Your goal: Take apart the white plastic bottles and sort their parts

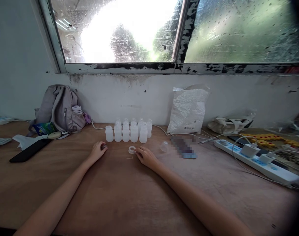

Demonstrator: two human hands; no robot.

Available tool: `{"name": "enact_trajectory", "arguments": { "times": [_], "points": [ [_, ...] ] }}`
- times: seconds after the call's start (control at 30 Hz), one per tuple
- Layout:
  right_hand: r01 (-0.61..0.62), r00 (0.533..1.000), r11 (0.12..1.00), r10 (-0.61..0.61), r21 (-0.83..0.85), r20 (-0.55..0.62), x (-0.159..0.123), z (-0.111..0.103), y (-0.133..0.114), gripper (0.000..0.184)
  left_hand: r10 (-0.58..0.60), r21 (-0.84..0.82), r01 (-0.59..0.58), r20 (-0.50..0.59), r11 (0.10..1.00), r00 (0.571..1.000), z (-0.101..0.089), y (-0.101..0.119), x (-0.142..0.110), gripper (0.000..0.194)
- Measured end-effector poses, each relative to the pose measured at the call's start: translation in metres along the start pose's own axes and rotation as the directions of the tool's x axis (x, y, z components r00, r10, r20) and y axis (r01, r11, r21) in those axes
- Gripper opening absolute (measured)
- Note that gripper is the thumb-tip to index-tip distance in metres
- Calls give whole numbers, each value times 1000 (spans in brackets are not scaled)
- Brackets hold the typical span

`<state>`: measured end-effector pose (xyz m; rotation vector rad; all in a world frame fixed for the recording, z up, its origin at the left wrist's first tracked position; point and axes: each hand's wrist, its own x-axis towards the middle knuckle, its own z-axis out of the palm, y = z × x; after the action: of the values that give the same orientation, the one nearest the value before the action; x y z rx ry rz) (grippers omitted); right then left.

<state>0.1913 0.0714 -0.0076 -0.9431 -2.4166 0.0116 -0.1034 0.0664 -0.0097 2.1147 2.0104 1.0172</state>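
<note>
My left hand [98, 150] rests on the wooden table [110, 196] with its fingers curled round a small, dark-looking thing that I cannot make out. To its right, my right hand [146, 156] pinches the near right edge of a white screw ring [132, 150] lying on the table. Just behind both hands stands a cluster of translucent white baby bottles [126, 132]. Most have clear domed tops, while the leftmost bottle [109, 134] shows an open neck. A clear dome cap [164, 146] sits to the right of my right hand.
Along the wall are a grey backpack [63, 108], a white plastic bag [187, 109] and a beige pouch [228, 125]. A black flat case [30, 151] lies at left. At right, a power strip [257, 162] trails cables, near a blurred-out flat item [185, 147].
</note>
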Motion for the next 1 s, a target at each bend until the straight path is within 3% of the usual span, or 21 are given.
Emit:
{"name": "enact_trajectory", "arguments": {
  "times": [0.17, 0.27, 0.33, 0.4, 0.53, 0.67, 0.87, 1.0],
  "points": [
    [15, 1000, 999, -15, 42, 5, -1, -3, -3, 29, 27, 4, -27, -120, 1000, 992, 0, 5, -4, 28],
    [-4, 1000, 999, 4, 46, -5, -2, -4, -4, 30, 116, -6, -121, -259, 993, 959, -6, 19, -1, 23],
    [-23, 1000, 999, 23, 37, -7, -2, -4, -4, 27, 163, -7, -171, -277, 985, 947, -14, 33, 10, 22],
    [-31, 1000, 999, 32, 32, -1, -2, -4, -4, 25, 171, -2, -177, -237, 984, 956, -25, 48, 32, 21],
    [-23, 1000, 999, 23, 31, -7, -2, -4, -3, 23, 76, -13, -80, -194, 997, 978, -47, 73, 95, 26],
    [-11, 1000, 1000, 11, 13, -9, -3, -4, -2, 22, -13, 0, 13, -94, 1000, 996, -52, 84, 149, 28],
    [-20, 1000, 1000, 20, -16, -15, -3, -2, 0, 20, -91, 82, 86, 68, 993, 993, -36, 86, 177, 37],
    [-20, 1000, 1000, 20, 1, -19, -3, -1, 0, 23, -82, 134, 66, 116, 989, 990, -31, 83, 181, 29]
  ]
}}
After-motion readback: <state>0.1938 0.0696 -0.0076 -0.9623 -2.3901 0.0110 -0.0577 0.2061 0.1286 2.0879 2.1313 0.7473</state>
